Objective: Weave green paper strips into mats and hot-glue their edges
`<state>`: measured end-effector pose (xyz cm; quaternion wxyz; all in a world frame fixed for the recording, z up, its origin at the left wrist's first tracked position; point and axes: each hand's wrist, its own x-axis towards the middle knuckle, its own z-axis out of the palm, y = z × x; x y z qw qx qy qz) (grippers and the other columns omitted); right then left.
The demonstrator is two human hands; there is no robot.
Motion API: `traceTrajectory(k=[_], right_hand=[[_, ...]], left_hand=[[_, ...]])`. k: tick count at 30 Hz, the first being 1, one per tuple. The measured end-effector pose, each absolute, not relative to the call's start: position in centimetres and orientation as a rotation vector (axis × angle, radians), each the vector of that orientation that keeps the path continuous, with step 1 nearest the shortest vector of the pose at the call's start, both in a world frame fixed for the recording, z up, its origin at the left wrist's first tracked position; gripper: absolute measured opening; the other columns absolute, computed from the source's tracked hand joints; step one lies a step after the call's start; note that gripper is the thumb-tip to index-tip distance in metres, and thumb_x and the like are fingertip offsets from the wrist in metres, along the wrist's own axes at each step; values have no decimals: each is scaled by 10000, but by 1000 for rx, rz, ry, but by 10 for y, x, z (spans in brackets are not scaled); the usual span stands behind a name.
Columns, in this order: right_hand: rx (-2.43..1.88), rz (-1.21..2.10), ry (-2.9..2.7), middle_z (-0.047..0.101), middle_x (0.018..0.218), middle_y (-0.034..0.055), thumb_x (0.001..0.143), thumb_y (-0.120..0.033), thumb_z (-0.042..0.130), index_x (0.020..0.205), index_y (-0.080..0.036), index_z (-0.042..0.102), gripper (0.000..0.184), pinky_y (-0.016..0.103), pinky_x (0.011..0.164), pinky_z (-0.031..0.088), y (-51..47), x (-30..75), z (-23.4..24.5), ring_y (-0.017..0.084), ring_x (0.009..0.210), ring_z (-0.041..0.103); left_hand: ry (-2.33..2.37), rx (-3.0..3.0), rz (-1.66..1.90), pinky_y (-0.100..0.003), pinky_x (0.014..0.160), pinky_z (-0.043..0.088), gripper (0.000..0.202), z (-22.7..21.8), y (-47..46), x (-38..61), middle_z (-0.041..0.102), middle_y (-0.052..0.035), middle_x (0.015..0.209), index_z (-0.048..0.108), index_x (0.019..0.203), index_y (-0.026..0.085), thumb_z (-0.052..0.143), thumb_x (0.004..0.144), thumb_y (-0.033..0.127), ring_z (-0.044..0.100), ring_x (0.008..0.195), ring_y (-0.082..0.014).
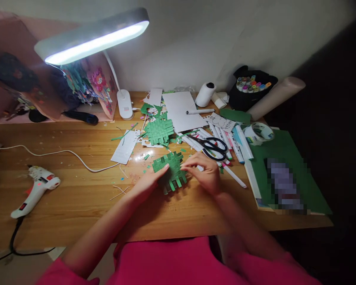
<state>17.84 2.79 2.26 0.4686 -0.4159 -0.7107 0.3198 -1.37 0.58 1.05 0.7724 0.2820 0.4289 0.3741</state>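
Between my hands, above the table's front part, is a green woven paper mat (pixel 173 168) with loose strip ends sticking out round its edges. My left hand (pixel 154 178) grips its left side, thumb on top and the other fingers hidden beneath. At the right edge my right hand (pixel 204 171) pinches a strip end between thumb and fingertips. A second green woven paper mat (pixel 159 132) lies just beyond, among green scraps. Black-handled scissors (pixel 213 148) rest on markers to the right of it, close behind my right hand.
A hot glue gun (pixel 37 192) lies at the left, its cord hanging off the front edge. A lit desk lamp (pixel 97 37) overhangs the back left. White paper (pixel 182 111), several markers (pixel 237 176), a tape roll (pixel 259 132) and green sheets (pixel 296 158) crowd the back and right.
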Motion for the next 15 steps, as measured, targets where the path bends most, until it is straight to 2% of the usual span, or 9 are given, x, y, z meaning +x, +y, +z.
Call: traceTrajectory(k=[5, 11, 15], right_hand=[[-963, 758, -1876, 667, 814, 31, 774, -204, 696, 913, -236, 690, 142, 297, 669, 474, 16, 158, 17, 170, 758, 600], [-916, 867, -1878, 660, 704, 17, 797, -134, 640, 768, -218, 686, 101, 306, 658, 452, 15, 152, 15, 167, 683, 578], [-915, 960, -1827, 691, 727, 21, 800, -165, 648, 750, -217, 702, 90, 306, 679, 470, 16, 153, 19, 164, 691, 600]], left_hand=[[892, 737, 802, -367, 970, 405, 432, 12, 3, -12, 634, -87, 1185, 613, 1168, 210, 630, 804, 443, 560, 1118, -256], [935, 910, 769, -381, 981, 381, 408, 12, 4, -15, 651, -84, 1138, 642, 1112, 203, 637, 788, 451, 543, 1123, -261], [949, 905, 729, -377, 943, 403, 448, 14, 6, -18, 664, -88, 1092, 623, 1131, 193, 626, 784, 476, 553, 1098, -264]])
